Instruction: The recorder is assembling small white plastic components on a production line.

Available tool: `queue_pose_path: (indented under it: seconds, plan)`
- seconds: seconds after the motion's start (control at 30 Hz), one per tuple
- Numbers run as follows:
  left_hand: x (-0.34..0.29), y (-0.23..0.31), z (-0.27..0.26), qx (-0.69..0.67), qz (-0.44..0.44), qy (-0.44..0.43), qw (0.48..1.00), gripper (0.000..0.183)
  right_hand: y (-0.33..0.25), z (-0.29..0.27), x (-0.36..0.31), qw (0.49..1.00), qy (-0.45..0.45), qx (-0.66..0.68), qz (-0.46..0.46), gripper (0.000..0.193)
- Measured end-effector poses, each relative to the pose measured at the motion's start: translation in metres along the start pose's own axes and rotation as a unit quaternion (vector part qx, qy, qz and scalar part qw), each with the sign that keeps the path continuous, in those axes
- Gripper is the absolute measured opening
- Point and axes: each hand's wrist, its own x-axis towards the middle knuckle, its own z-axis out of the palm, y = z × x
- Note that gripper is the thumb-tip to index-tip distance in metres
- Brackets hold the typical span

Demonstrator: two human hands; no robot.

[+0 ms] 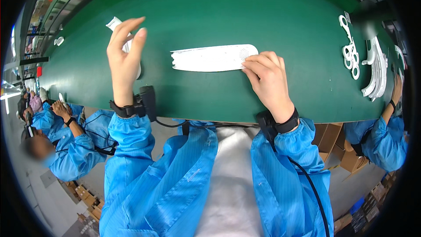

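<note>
The left grip (124, 52) partly hid a white piece (127, 46) at ten o'clock; a grey shape (367, 25) at two was blurred.

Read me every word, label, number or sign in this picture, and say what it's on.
None can be read.
Long white part in the right hand: no legible marking.
White part by the left hand: partly hidden, nothing legible.
Curved white parts at right: nothing legible.
Shelf goods at upper left: too small and blurred to tell.
</note>
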Motion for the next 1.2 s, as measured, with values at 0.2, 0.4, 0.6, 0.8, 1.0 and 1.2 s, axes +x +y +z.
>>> queue_pose_path:
  seconds: [0.2, 0.4, 0.6, 0.8, 1.0, 1.2]
  plan:
    - [-0.043, -0.086, -0.051, 0.246, -0.130, 0.116, 0.954, 0.050, 0.007, -0.019, 0.007, 0.994, 0.004, -0.113, 0.005, 0.007]
    - [-0.038, -0.066, -0.030, 0.183, -0.346, 0.039, 0.919, 0.076, 0.054, -0.065, -0.006, 0.977, 0.029, -0.202, 0.066, 0.008]
    - [-0.044, -0.071, -0.031, 0.259, -0.116, -0.030, 0.958, 0.056, 0.064, -0.070, -0.019, 0.985, 0.028, -0.156, 0.072, 0.018]
    - [-0.043, -0.072, -0.001, 0.104, -0.115, 0.005, 0.988, 0.037, 0.070, -0.070, -0.015, 0.982, -0.002, -0.179, 0.055, 0.019]
    - [-0.046, -0.078, 0.034, -0.010, -0.128, 0.063, 0.990, 0.029, 0.094, -0.130, -0.016, 0.960, 0.146, -0.034, 0.237, 0.017]
    - [-0.040, -0.079, 0.036, -0.096, -0.129, 0.097, 0.982, 0.018, 0.231, -0.229, -0.073, 0.871, 0.253, -0.178, 0.382, 0.034]
